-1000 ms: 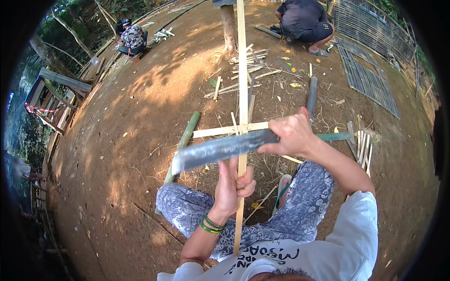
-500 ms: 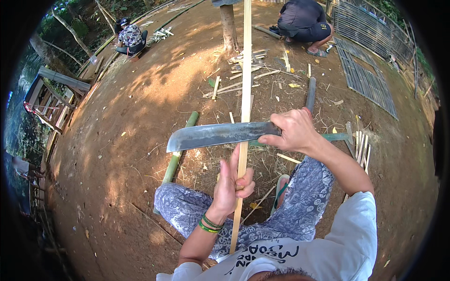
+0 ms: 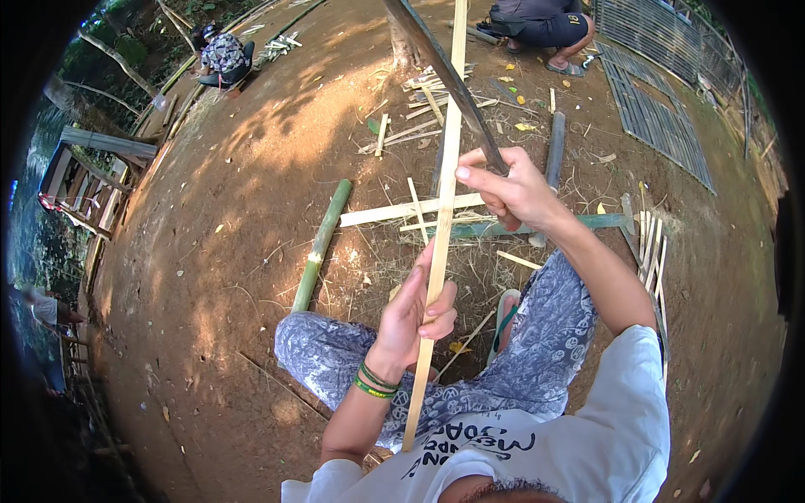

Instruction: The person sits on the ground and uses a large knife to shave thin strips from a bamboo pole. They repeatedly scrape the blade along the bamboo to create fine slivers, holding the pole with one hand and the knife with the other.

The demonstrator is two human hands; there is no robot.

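Being clasped in the curled fingers of the left hand [image 3: 407, 327], the pale strip [image 3: 445, 226] is held lengthwise, its near end set at the white shirt [image 3: 579, 444]; the thumb is placed on its left side. Just right of the strip, the right hand [image 3: 507, 191] is closed round the grip end of a long knife [image 3: 470, 109]. In this view the strip is crossed by the slanted blade, but contact cannot be made out. Shaving of the strip is judged to be in hand; for a stroke, the blade would need to be laid across it, edge toward the wood, beyond the left fingers. The knife's grip is mostly hidden by the fist. Farther out, a green bamboo tube [image 3: 323, 247] is seen left of the strip, and loose slats [image 3: 650, 247] well to its right. The strip's far end and the blade's tip are cut off above, as is part of a crouching person [image 3: 545, 29] beyond and right of the strip.
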